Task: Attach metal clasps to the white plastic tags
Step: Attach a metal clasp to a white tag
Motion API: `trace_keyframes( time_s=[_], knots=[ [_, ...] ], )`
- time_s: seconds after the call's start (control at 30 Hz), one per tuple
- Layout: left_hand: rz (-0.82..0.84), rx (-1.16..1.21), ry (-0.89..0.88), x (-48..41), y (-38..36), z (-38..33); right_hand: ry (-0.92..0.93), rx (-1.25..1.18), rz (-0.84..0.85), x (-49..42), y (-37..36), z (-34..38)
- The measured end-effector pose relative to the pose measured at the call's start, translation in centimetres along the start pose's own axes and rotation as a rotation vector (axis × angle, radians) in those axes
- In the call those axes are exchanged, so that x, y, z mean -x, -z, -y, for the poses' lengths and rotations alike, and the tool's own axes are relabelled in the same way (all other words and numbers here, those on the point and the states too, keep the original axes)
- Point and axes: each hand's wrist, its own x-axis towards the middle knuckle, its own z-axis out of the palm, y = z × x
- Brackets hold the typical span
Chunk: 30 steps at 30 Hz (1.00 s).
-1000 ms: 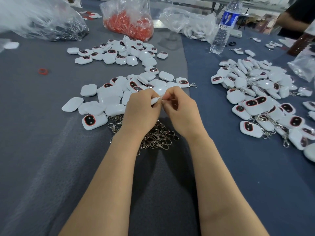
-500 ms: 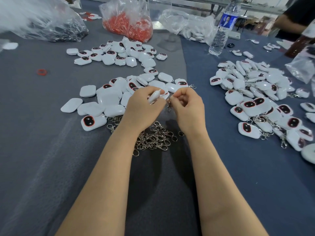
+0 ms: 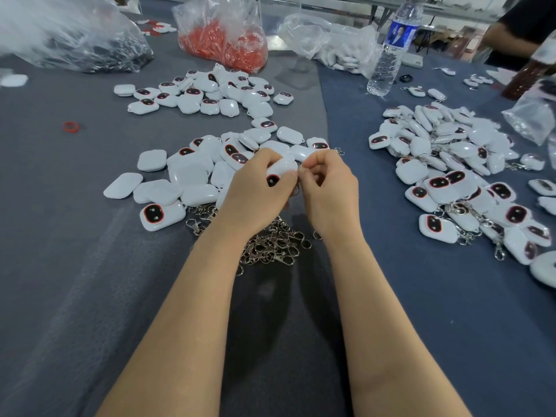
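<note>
My left hand (image 3: 258, 188) grips a white plastic tag (image 3: 281, 171) whose dark red-rimmed window faces me. My right hand (image 3: 329, 188) pinches a small metal clasp (image 3: 300, 168) against the tag's edge; the clasp is mostly hidden by my fingers. Both hands hover above a heap of loose metal clasps (image 3: 270, 245) on the grey cloth. Bare white tags (image 3: 186, 176) lie in a pile just left of my hands, with another pile (image 3: 210, 91) farther back. Tags with clasps attached (image 3: 457, 182) are heaped on the right.
At the back stand a bag of red parts (image 3: 222, 43), a bag of dark metal pieces (image 3: 90, 49), a bag of white tags (image 3: 340, 46) and a water bottle (image 3: 391, 46). A red ring (image 3: 71, 127) lies far left. Another person's arm (image 3: 508, 37) is at top right.
The tag in my left hand has turned so its dark window faces me. My hands have drawn close again, the right one bringing the clasp up to the tag's edge.
</note>
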Motion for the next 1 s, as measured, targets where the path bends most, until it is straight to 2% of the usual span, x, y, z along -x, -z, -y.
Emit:
trace_keyframes(
  time_s=[0.23, 1.0],
  knots=[
    [0.027, -0.090, 0.028, 0.06, -0.18, 0.39, 0.036, 0.062, 0.021, 0.19, -0.18, 0.00],
    [-0.010, -0.079, 0.084, -0.03, 0.00, 0.52, 0.073, 0.090, 0.020, 0.48, -0.81, -0.04]
  ],
)
